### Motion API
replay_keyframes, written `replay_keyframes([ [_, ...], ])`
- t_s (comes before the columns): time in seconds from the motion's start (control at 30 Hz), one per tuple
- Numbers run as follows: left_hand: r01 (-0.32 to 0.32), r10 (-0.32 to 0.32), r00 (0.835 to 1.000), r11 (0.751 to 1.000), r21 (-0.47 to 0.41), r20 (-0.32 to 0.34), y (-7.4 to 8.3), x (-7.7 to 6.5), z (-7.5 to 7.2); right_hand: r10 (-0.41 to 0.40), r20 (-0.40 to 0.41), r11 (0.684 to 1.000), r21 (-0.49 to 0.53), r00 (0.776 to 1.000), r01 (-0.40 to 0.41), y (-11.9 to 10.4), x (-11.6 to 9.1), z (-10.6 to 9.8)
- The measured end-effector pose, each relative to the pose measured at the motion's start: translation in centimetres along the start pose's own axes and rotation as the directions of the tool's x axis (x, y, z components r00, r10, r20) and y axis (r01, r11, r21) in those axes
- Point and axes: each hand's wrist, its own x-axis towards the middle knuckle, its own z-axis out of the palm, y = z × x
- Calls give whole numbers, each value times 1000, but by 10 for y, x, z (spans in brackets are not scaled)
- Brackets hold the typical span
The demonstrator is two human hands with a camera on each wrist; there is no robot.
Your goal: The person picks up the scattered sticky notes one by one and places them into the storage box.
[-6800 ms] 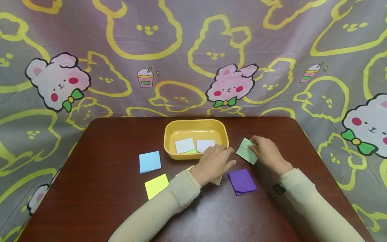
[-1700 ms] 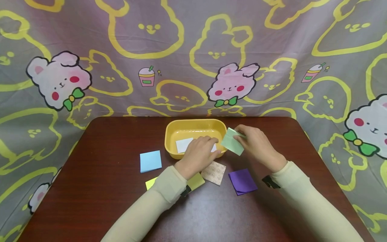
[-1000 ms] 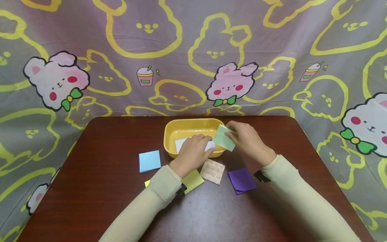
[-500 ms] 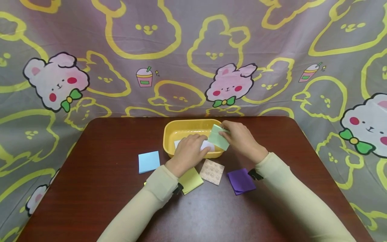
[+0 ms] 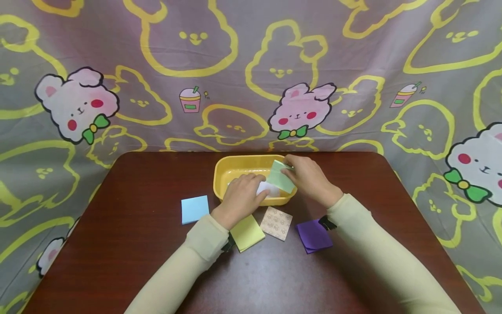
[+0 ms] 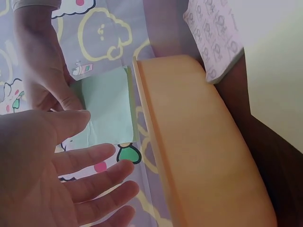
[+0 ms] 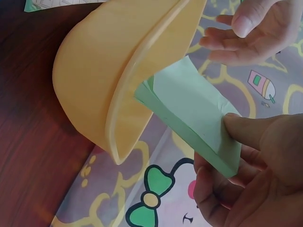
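Note:
My right hand point(image 7: 251, 161) pinches a pale green sticky note pad point(image 7: 189, 104) between thumb and fingers. The pad is tilted above the right end of the yellow plastic bin point(image 5: 221, 165). Over the bin's front rim, my left hand point(image 5: 242, 194) hovers with loosely extended fingers. In the right wrist view a gap separates those fingers from the pad. Partly hidden behind the left hand, white pads point(image 5: 270, 190) lie in the bin. The left wrist view has the left hand point(image 6: 71, 165) palm-side, holding nothing, with the green pad point(image 6: 106, 109) beyond it.
On the brown table point(image 5: 145, 244), a blue pad point(image 5: 195, 209) lies left of the bin. In front are a yellow pad point(image 5: 248, 233), a patterned beige pad point(image 5: 276, 223) and a purple pad point(image 5: 313, 236). A printed cloth point(image 5: 235, 65) hangs behind the table.
The green pad was on the table at the right; my right hand has lifted it and carried it left over the bin. My left hand has shifted left, uncovering the beige pad.

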Motion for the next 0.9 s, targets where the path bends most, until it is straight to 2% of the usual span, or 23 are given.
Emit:
replay_keyframes([
  [0.53, 2, -3, 999, 1000, -25, -42, -8, -1, 0, 11, 84, 1000, -5, 996, -11, -7, 13, 11],
  [0.9, 30, -30, 999, 999, -20, -11, -13, 2, 3, 17, 132, 999, -34, 991, -13, -5, 21, 20],
])
